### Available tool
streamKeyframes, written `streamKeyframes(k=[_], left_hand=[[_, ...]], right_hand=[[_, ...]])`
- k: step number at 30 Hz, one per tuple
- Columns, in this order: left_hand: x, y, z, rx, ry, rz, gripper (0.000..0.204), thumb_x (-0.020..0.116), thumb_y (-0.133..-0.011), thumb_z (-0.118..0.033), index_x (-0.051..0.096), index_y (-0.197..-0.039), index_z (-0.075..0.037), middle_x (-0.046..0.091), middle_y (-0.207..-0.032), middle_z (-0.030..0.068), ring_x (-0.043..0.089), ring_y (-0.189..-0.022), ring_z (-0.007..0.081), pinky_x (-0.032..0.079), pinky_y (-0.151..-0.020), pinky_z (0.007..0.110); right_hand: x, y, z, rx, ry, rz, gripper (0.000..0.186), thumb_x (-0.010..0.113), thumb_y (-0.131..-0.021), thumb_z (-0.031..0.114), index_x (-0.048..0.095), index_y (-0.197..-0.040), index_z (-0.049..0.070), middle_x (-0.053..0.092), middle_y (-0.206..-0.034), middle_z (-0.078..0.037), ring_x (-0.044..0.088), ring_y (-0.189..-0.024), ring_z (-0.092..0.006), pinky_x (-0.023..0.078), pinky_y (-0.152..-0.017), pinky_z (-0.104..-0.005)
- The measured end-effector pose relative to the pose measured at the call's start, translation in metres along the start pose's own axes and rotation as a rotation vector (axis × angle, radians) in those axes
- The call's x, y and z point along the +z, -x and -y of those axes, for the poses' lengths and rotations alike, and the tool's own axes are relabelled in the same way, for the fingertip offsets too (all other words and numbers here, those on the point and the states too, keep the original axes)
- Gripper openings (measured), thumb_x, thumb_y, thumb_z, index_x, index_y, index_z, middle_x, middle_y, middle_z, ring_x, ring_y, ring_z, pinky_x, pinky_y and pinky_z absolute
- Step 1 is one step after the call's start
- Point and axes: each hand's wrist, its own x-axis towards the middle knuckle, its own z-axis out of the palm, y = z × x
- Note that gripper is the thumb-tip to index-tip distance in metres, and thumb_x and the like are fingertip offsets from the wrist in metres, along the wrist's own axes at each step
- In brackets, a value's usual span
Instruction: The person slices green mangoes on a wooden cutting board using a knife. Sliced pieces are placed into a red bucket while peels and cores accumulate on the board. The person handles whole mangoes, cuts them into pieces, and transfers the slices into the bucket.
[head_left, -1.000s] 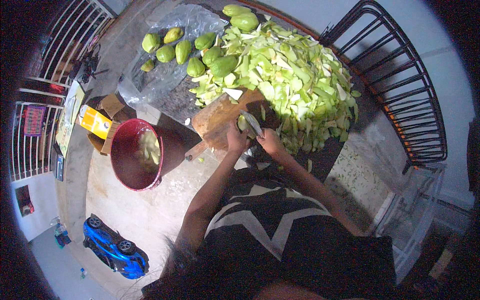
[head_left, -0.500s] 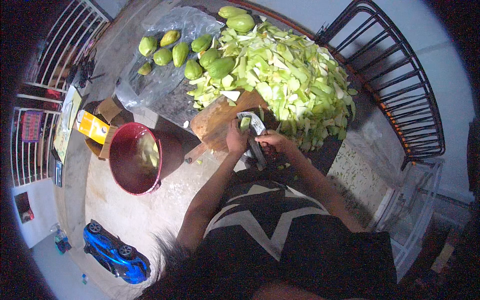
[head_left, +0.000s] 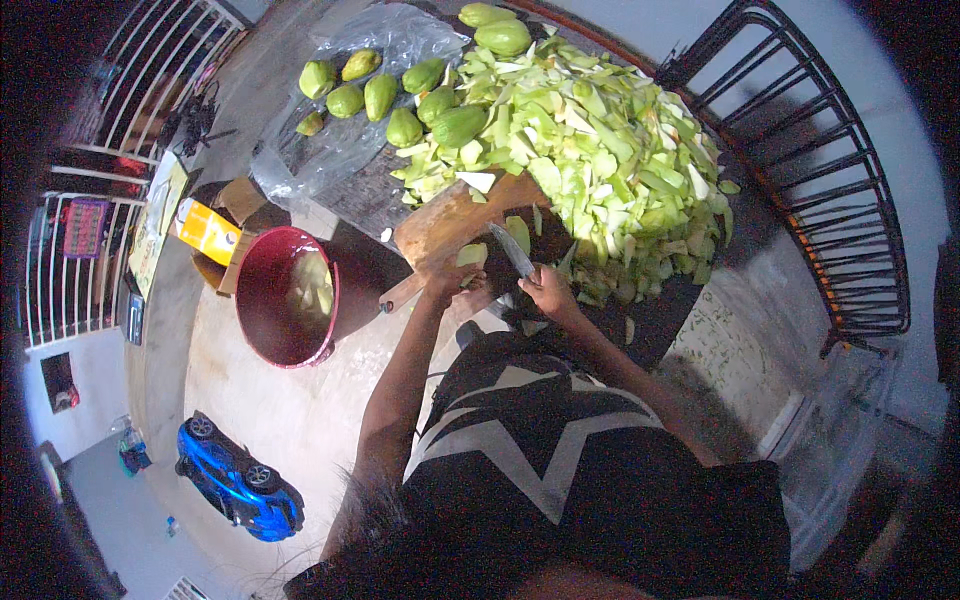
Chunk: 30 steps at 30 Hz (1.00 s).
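My left hand (head_left: pixel 455 287) grips a pale green piece of peeled fruit (head_left: pixel 472 254) near the close edge of the wooden chopping board (head_left: pixel 440 226). In my right hand (head_left: pixel 551 292) is a knife (head_left: pixel 511 249), its blade angled up and left, apart from the piece. Beyond both hands rises a big heap of green peelings (head_left: pixel 600 150), which overlaps the board's far side. A wooden handle (head_left: pixel 402 292) sticks out at the board's left, its other end hidden.
Several whole green pear-shaped fruits (head_left: pixel 379 97) lie on a clear plastic bag (head_left: pixel 290 160). A red bucket (head_left: pixel 333 300) with pale pieces stands left, beside a cardboard box (head_left: pixel 240 200). A blue toy car (head_left: pixel 235 480) sits lower left. A black metal rack (head_left: pixel 830 170) leans at right.
My hands have drawn apart; the left moved slightly left and down with the fruit piece. The knife has come away from the piece. The whole view has shifted a little.
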Motion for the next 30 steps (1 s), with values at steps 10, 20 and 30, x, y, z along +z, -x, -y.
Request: streamKeyframes(k=[10, 20, 30], left_hand=[[0.026, 0.035, -0.028, 0.37, -0.941, -0.542, 0.039, 0.063, -0.076, -0.012, 0.041, -0.106, 0.0, 0.058, -0.084, 0.0223, 0.06, -0.069, 0.0351, 0.048, -0.061, 0.043], [0.043, 0.04, -0.039, 0.323, -0.946, -0.613, 0.035, 0.059, -0.077, -0.006, 0.039, -0.105, 0.002, 0.06, -0.081, 0.0251, 0.059, -0.08, 0.0419, 0.046, -0.066, 0.046], [0.025, 0.023, -0.019, 0.601, -1.155, -0.624, 0.028, 0.055, -0.082, -0.005, 0.036, -0.101, -0.002, 0.061, -0.073, 0.0139, 0.061, -0.056, 0.0227, 0.046, -0.044, 0.034]], right_hand=[[0.017, -0.006, 0.014, -0.177, 0.165, 0.012, 0.02, 0.059, -0.077, 0.016, 0.051, -0.08, -0.002, 0.057, -0.07, -0.021, 0.058, -0.071, -0.0392, 0.044, -0.06, -0.045], [0.007, 0.011, 0.06, -0.166, 0.205, -0.006, 0.017, 0.054, -0.08, 0.015, 0.053, -0.086, -0.002, 0.059, -0.073, -0.023, 0.059, -0.074, -0.0399, 0.045, -0.063, -0.0484], [0.011, 0.009, 0.067, -0.121, 0.143, 0.095, 0.036, 0.052, -0.079, 0.011, 0.052, -0.115, 0.007, 0.061, -0.082, -0.022, 0.061, -0.078, -0.0377, 0.048, -0.067, -0.0474]])
